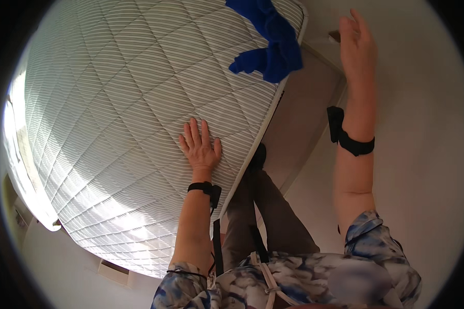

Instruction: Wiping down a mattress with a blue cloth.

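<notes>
A large quilted mattress [147, 96] with thin grey stripes spreads before me. My left hand [201, 150] lies flat on it, palm down, fingers spread, near the edge closest to my legs. A crumpled blue cloth [282, 50] lies across the mattress near its far right corner, partly over the edge. To the right of the cloth, my right hand [357, 42] is raised off the mattress with nothing in it, its thumb and fingers apart. Both forearms wear black straps with small black devices.
A beige wall [417, 116] rises close on the right. Between it and the mattress runs a strip of floor [293, 116], with my legs in brown trousers [239, 216] at the mattress edge. Bright light falls on the mattress at left, beside a white cloth [19, 166].
</notes>
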Demonstrator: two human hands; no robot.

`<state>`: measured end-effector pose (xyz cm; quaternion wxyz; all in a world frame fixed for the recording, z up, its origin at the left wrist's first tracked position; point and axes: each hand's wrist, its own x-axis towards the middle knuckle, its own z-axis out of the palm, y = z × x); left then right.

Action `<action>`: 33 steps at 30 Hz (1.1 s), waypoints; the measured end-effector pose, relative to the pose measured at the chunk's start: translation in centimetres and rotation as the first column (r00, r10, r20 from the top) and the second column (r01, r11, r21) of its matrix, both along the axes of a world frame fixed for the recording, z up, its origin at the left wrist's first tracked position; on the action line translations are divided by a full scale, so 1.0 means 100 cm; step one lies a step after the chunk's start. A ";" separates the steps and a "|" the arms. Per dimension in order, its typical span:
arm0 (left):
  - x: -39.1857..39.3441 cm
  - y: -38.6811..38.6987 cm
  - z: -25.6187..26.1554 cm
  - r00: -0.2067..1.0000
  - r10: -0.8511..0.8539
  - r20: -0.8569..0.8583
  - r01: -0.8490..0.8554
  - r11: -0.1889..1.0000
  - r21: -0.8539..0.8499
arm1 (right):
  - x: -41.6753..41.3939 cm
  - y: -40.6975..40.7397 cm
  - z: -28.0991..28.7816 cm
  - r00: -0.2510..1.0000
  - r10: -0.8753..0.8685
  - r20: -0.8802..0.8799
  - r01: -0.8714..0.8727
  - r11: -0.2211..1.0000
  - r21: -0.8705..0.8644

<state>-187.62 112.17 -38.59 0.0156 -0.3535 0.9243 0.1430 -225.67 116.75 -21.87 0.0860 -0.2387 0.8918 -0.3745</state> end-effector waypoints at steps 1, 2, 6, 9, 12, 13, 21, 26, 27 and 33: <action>0.001 -0.001 0.003 1.000 0.015 -0.008 -0.015 1.000 -0.010 | 0.016 -0.006 0.007 0.998 -0.006 -0.061 0.003 0.999 -0.045; 0.001 -0.002 0.007 1.000 0.014 0.015 -0.014 0.999 0.037 | 0.029 -0.013 0.010 0.993 -0.015 -0.119 0.004 0.996 -0.092; 0.013 -0.020 0.026 1.000 -0.024 -0.015 0.027 0.980 0.199 | 0.049 -0.045 -0.045 0.857 0.357 -0.372 -0.317 0.934 0.166; 0.020 -0.078 0.037 0.981 0.132 -0.139 -0.137 0.990 -0.024 | 0.057 -0.071 -0.096 0.825 0.486 -0.287 -0.415 0.867 0.275; 0.036 -0.159 0.022 0.823 0.548 -0.148 -0.567 0.808 -0.160 | 0.076 -0.080 -0.130 0.825 0.486 -0.289 -0.382 0.856 0.348; 0.043 -0.185 0.011 0.729 0.667 -0.151 -0.684 0.705 -0.188 | 0.080 -0.082 -0.139 0.821 0.433 -0.372 -0.304 0.883 0.357; 0.075 -0.232 -0.020 0.439 0.889 -0.131 -0.868 0.382 -0.315 | 0.126 -0.043 -0.114 0.333 0.919 -0.210 -0.891 0.380 0.247; 0.062 -0.229 -0.023 0.436 0.894 -0.101 -0.862 0.383 -0.332 | 0.021 -0.142 -0.135 0.563 0.628 -0.538 -0.560 0.768 0.310; 0.061 -0.229 -0.024 0.422 0.900 -0.105 -0.871 0.371 -0.324 | 0.004 -0.168 -0.147 0.653 0.477 -0.588 -0.430 0.873 0.230; 0.067 -0.234 -0.023 0.438 0.894 -0.096 -0.846 0.374 -0.380 | 0.105 -0.353 -0.148 0.569 0.499 -0.653 -0.597 0.797 0.089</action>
